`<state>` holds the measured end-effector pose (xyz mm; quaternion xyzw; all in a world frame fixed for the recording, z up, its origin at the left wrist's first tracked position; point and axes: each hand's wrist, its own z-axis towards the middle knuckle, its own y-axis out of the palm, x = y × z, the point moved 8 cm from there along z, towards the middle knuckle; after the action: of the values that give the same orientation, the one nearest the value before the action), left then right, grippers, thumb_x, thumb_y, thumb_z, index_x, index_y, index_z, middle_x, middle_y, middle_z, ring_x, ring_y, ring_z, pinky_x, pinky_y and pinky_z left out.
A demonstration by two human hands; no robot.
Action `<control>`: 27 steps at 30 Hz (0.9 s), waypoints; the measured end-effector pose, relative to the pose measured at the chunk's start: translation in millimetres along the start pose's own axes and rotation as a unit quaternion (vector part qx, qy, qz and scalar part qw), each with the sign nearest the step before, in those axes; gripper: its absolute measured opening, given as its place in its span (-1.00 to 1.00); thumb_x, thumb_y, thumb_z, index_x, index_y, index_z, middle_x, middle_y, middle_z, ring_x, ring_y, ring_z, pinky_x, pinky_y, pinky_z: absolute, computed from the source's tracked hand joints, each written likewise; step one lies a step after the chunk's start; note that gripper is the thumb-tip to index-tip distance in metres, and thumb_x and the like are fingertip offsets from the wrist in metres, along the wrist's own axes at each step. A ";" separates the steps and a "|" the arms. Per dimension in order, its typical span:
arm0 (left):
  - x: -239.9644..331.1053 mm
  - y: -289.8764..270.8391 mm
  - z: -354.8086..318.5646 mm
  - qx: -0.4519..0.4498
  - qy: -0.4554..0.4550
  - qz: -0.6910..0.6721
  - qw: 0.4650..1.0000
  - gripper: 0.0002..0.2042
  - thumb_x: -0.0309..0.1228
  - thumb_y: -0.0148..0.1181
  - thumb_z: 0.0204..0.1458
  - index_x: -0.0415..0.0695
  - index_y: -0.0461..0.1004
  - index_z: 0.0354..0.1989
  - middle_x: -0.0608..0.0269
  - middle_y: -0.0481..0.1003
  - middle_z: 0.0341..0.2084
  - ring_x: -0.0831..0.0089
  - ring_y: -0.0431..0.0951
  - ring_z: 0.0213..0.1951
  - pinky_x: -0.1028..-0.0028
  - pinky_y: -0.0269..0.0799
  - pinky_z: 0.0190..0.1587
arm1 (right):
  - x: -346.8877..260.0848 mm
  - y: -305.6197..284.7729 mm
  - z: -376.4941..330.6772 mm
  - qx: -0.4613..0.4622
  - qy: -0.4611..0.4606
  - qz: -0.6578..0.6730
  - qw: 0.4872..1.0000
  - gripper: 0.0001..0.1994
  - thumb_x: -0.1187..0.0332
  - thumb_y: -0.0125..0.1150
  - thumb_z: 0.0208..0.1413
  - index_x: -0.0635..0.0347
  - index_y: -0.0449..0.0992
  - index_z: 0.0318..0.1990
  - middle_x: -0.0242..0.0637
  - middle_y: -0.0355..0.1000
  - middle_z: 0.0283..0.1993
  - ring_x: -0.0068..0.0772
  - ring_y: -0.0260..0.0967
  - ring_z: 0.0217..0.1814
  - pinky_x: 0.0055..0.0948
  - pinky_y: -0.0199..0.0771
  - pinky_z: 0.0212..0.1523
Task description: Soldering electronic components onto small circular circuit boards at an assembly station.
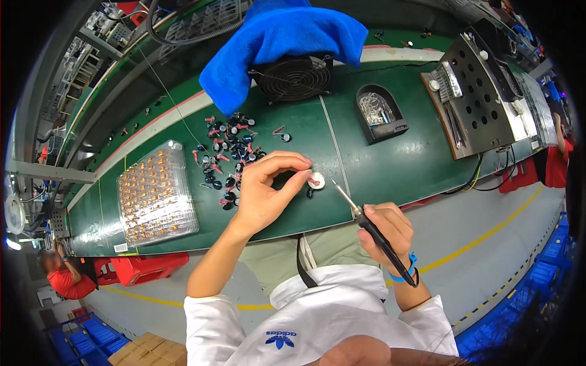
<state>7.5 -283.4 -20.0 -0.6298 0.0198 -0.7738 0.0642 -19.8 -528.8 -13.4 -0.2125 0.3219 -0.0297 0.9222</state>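
Note:
My left hand (268,186) is closed in a pinch above the bench. Its fingertips meet at the edge of a small white round piece (316,180) with a bit of red on it; what they grip is too small to make out. In my right hand (390,232) is a soldering iron (378,239) with a black handle. Its metal tip points up and left, a short way right of the white piece and apart from it. A small dark component (309,193) lies just below that piece. Left of my left hand is a loose pile of dark round components (229,146) with red wires.
A transparent plastic tray (190,210) with rows of copper-coloured parts sits at left. A black fan (294,79) under a blue towel (293,36) stands behind. At right are a black bin (381,130) of small metal parts and a perforated metal box (476,97).

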 end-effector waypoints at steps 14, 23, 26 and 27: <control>-5.3 10.1 -7.3 -0.032 -0.011 0.036 0.999 -0.88 -0.73 0.30 0.13 -0.39 0.62 -0.17 0.04 0.61 -0.10 0.27 0.67 0.02 0.39 0.63 0.12 | -2.2 12.6 6.5 -0.026 0.007 0.002 1.000 -0.66 0.46 0.58 -0.06 0.41 0.61 -0.15 -0.11 0.57 -0.33 -0.02 0.60 -0.26 -0.22 0.66 -0.22; -6.0 10.4 -6.4 -0.034 -0.002 0.043 0.999 -0.88 -0.74 0.30 0.12 -0.40 0.62 -0.18 0.03 0.61 -0.11 0.27 0.68 0.01 0.40 0.66 0.10 | -3.1 13.4 9.2 -0.032 0.010 -0.004 0.999 -0.65 0.45 0.59 -0.08 0.40 0.62 -0.15 -0.11 0.58 -0.33 -0.02 0.60 -0.26 -0.21 0.66 -0.18; -4.7 11.3 -6.2 -0.034 0.003 0.048 0.998 -0.88 -0.74 0.30 0.13 -0.40 0.62 -0.17 0.03 0.61 -0.10 0.28 0.68 0.00 0.40 0.67 0.09 | -1.7 13.6 6.9 -0.031 0.005 0.000 1.000 -0.64 0.45 0.59 -0.07 0.41 0.61 -0.13 -0.11 0.58 -0.33 -0.02 0.60 -0.26 -0.22 0.66 -0.19; -4.7 10.9 -6.5 -0.033 0.001 0.045 0.998 -0.88 -0.74 0.29 0.13 -0.40 0.62 -0.17 0.03 0.61 -0.10 0.28 0.68 0.00 0.40 0.66 0.09 | -1.2 13.6 6.4 -0.031 0.005 0.000 1.000 -0.64 0.45 0.59 -0.07 0.41 0.61 -0.13 -0.11 0.58 -0.33 -0.02 0.60 -0.26 -0.22 0.66 -0.19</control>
<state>2.9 -294.0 -27.2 -0.6291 0.0739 -0.7698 0.0785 -18.0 -513.8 -13.9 -0.2403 0.3277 -0.0207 0.9135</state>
